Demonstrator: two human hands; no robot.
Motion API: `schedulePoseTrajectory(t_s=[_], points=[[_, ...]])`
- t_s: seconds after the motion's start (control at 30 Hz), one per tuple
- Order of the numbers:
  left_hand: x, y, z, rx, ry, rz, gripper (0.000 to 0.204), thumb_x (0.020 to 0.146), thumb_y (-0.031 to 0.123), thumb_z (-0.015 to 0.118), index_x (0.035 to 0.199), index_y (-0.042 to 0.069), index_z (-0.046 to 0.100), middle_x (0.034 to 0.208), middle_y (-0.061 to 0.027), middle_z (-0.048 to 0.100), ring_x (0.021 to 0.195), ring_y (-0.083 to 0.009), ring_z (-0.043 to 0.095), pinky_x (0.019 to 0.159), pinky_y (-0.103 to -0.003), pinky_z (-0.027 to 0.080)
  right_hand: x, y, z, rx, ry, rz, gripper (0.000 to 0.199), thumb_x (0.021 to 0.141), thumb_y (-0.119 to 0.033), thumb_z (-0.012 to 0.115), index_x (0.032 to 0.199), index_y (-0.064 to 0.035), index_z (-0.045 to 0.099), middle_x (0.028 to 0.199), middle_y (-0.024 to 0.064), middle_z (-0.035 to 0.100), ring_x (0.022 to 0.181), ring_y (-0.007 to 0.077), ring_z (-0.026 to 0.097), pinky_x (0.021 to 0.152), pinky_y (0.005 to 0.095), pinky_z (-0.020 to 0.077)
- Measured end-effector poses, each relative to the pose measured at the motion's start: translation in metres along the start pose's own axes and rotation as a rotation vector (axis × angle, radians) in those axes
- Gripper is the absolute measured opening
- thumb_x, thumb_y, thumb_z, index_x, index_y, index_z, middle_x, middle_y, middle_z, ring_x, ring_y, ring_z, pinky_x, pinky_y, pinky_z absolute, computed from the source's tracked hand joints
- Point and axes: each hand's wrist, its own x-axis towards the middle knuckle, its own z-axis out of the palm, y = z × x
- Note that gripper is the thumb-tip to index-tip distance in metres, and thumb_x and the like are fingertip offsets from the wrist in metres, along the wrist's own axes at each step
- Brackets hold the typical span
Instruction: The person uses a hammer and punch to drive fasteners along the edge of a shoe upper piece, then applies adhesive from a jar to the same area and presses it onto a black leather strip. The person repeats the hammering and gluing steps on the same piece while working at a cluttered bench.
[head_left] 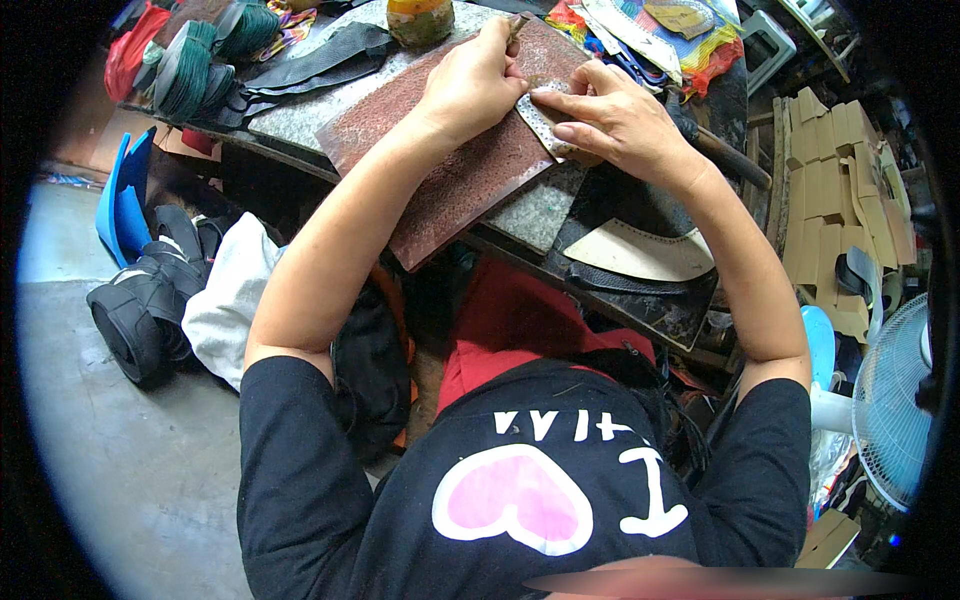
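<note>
A reddish-brown, rough-surfaced board [440, 190] lies tilted across the table's near edge. Above its far right part, my left hand [472, 88] is closed around a short brown stick-like tool [519, 30]; the tool's lower end is hidden by the fingers. My right hand [630, 118] has its thumb and fingers on a small whitish piece with dark dots or holes [540, 122], which rests at the board's right edge. Both hands nearly meet over this piece. Beyond my left hand stands a jar with a yellowish, smeared wall [420, 22].
Black strips [320, 62] and green cord bundles [190, 70] lie at the table's left. A wooden-handled tool [735, 158] and a cream curved piece [640, 250] are on the right. Black straps [140, 310] hang lower left. A fan [895, 400] and cardboard [830, 200] stand at right.
</note>
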Motion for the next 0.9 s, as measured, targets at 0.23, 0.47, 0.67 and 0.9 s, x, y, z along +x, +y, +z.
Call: schedulePoseTrajectory(t_s=[0.23,0.47,0.67,0.9], points=[[-0.002,0.006,0.000,0.051,-0.006,-0.019,0.034,0.084,0.017,0.065,0.111,0.002,0.049,0.093,-0.0225,0.066,0.091,-0.0408,0.065,0.080,-0.048,0.051,-0.018,0.010,-0.029,0.347,-0.160,0.003,0.034,0.095,-0.037,0.059,0.116,-0.0144,0.073,0.118,0.0128,0.058,0.114,0.0272,0.054,0.099,0.0387,0.0432],[0.002,0.004,0.001,0.053,0.036,0.051,0.030,0.081,0.008,0.065,0.108,0.001,0.051,0.088,-0.0209,0.065,0.087,-0.0400,0.064,0.077,-0.047,0.051,-0.015,0.003,-0.019,0.015,-0.070,-0.020,0.039,0.092,-0.030,0.063,0.122,-0.0066,0.066,0.112,0.0134,0.061,0.106,0.0304,0.059,0.095,0.0385,0.0462],[0.003,0.003,0.001,0.072,-0.001,-0.011,0.031,0.082,0.011,0.064,0.109,0.001,0.051,0.090,-0.0217,0.065,0.088,-0.0400,0.065,0.078,-0.047,0.051,-0.024,-0.001,-0.031,-0.060,-0.042,-0.185,0.046,0.092,-0.042,0.058,0.124,-0.0099,0.066,0.112,0.0122,0.060,0.106,0.0304,0.057,0.096,0.0412,0.0453],[0.003,0.002,0.001,0.034,0.009,0.005,0.035,0.082,0.012,0.066,0.111,0.000,0.051,0.091,-0.0222,0.065,0.089,-0.0401,0.065,0.079,-0.046,0.051,-0.016,-0.011,-0.011,-0.251,-0.034,-0.067,0.059,0.096,-0.060,0.039,0.132,-0.0199,0.063,0.117,0.0108,0.054,0.106,0.0300,0.053,0.096,0.0384,0.0427]])
